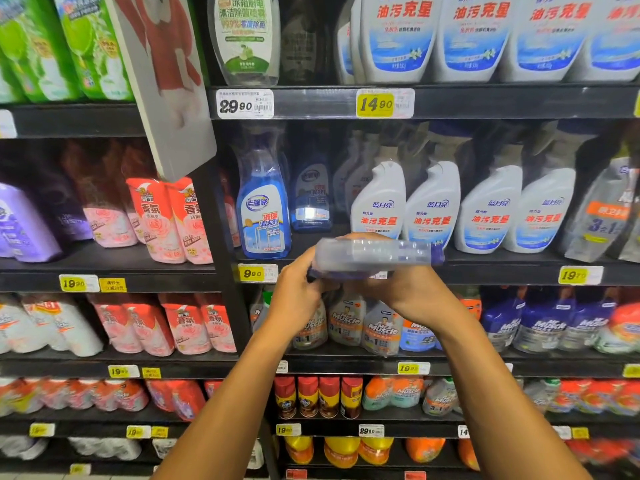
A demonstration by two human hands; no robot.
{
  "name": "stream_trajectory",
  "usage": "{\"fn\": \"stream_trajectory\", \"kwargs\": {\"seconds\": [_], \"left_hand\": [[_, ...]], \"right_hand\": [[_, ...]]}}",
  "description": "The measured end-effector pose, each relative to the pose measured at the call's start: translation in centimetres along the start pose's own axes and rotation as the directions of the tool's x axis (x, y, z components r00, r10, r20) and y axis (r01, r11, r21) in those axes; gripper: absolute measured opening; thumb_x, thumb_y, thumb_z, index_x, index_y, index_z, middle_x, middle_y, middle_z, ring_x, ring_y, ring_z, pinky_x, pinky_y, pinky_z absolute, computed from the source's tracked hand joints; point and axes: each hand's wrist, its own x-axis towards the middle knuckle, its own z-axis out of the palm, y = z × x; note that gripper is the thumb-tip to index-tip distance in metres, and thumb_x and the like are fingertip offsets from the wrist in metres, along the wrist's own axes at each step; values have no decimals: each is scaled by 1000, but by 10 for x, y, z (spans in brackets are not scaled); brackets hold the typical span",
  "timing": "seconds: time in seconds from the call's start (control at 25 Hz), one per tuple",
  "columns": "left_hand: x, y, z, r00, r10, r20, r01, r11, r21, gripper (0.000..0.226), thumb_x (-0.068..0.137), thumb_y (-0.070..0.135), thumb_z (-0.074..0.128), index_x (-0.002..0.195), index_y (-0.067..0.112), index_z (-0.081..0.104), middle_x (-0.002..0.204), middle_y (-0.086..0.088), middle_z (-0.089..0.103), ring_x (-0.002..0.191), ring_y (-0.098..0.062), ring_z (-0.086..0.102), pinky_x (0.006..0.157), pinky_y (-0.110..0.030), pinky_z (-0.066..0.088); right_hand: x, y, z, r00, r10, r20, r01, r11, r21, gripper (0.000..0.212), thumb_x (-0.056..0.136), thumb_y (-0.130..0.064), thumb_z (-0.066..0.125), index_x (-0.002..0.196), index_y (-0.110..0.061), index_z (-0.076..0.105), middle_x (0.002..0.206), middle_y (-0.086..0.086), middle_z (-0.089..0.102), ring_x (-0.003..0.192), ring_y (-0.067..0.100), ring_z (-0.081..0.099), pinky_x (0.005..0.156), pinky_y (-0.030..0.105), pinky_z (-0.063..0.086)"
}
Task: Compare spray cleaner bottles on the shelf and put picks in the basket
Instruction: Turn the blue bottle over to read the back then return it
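Note:
A clear blue spray cleaner bottle (375, 255) lies sideways in front of the shelf, blurred by motion. My left hand (298, 292) grips its left end from below. My right hand (405, 289) holds it underneath near the middle, fingers curled round it. A matching blue glass-cleaner bottle (265, 202) stands upright on the shelf just behind and to the left. White spray bottles with red lettering (433, 206) stand in a row to the right. No basket shows in the view.
Black shelves (311, 103) carry price tags, among them a 9.90 tag (256, 273). Mr Muscle spray bottles (379, 329) fill the shelf under my hands. Pink refill pouches (173, 220) stand at left. A hanging sign board (166, 74) juts out at upper left.

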Motion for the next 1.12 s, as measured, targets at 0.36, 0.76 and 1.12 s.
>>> {"fn": "stream_trajectory", "kwargs": {"seconds": [0.36, 0.76, 1.12], "left_hand": [[-21, -17, -7, 939, -177, 293, 223, 966, -132, 62, 75, 8, 78, 111, 54, 58, 113, 19, 70, 108, -6, 66, 84, -21, 55], [-23, -5, -13, 895, -164, 414, 317, 889, -332, 54, 67, 27, 82, 117, 27, 63, 114, 4, 73, 104, -16, 70, 81, -23, 56], [-22, 5, -6, 723, 4, 691, 585, 528, -615, 57, 69, 24, 86, 119, 6, 66, 113, -6, 72, 107, -19, 67, 96, -35, 52]], "right_hand": [[3, 21, -5, 993, 118, -22, -118, 993, 33, 42, 77, -25, 84, 111, -40, 62, 110, -25, 70, 102, 0, 67, 81, 15, 54], [14, 31, -12, 964, 265, -11, -251, 926, 282, 39, 76, -29, 82, 112, -26, 67, 109, -3, 75, 101, 15, 72, 78, 23, 55], [30, 34, -3, 938, 108, 329, -336, 516, 788, 75, 80, -35, 78, 139, -2, 47, 138, 27, 53, 130, 42, 48, 112, 51, 34]]}}
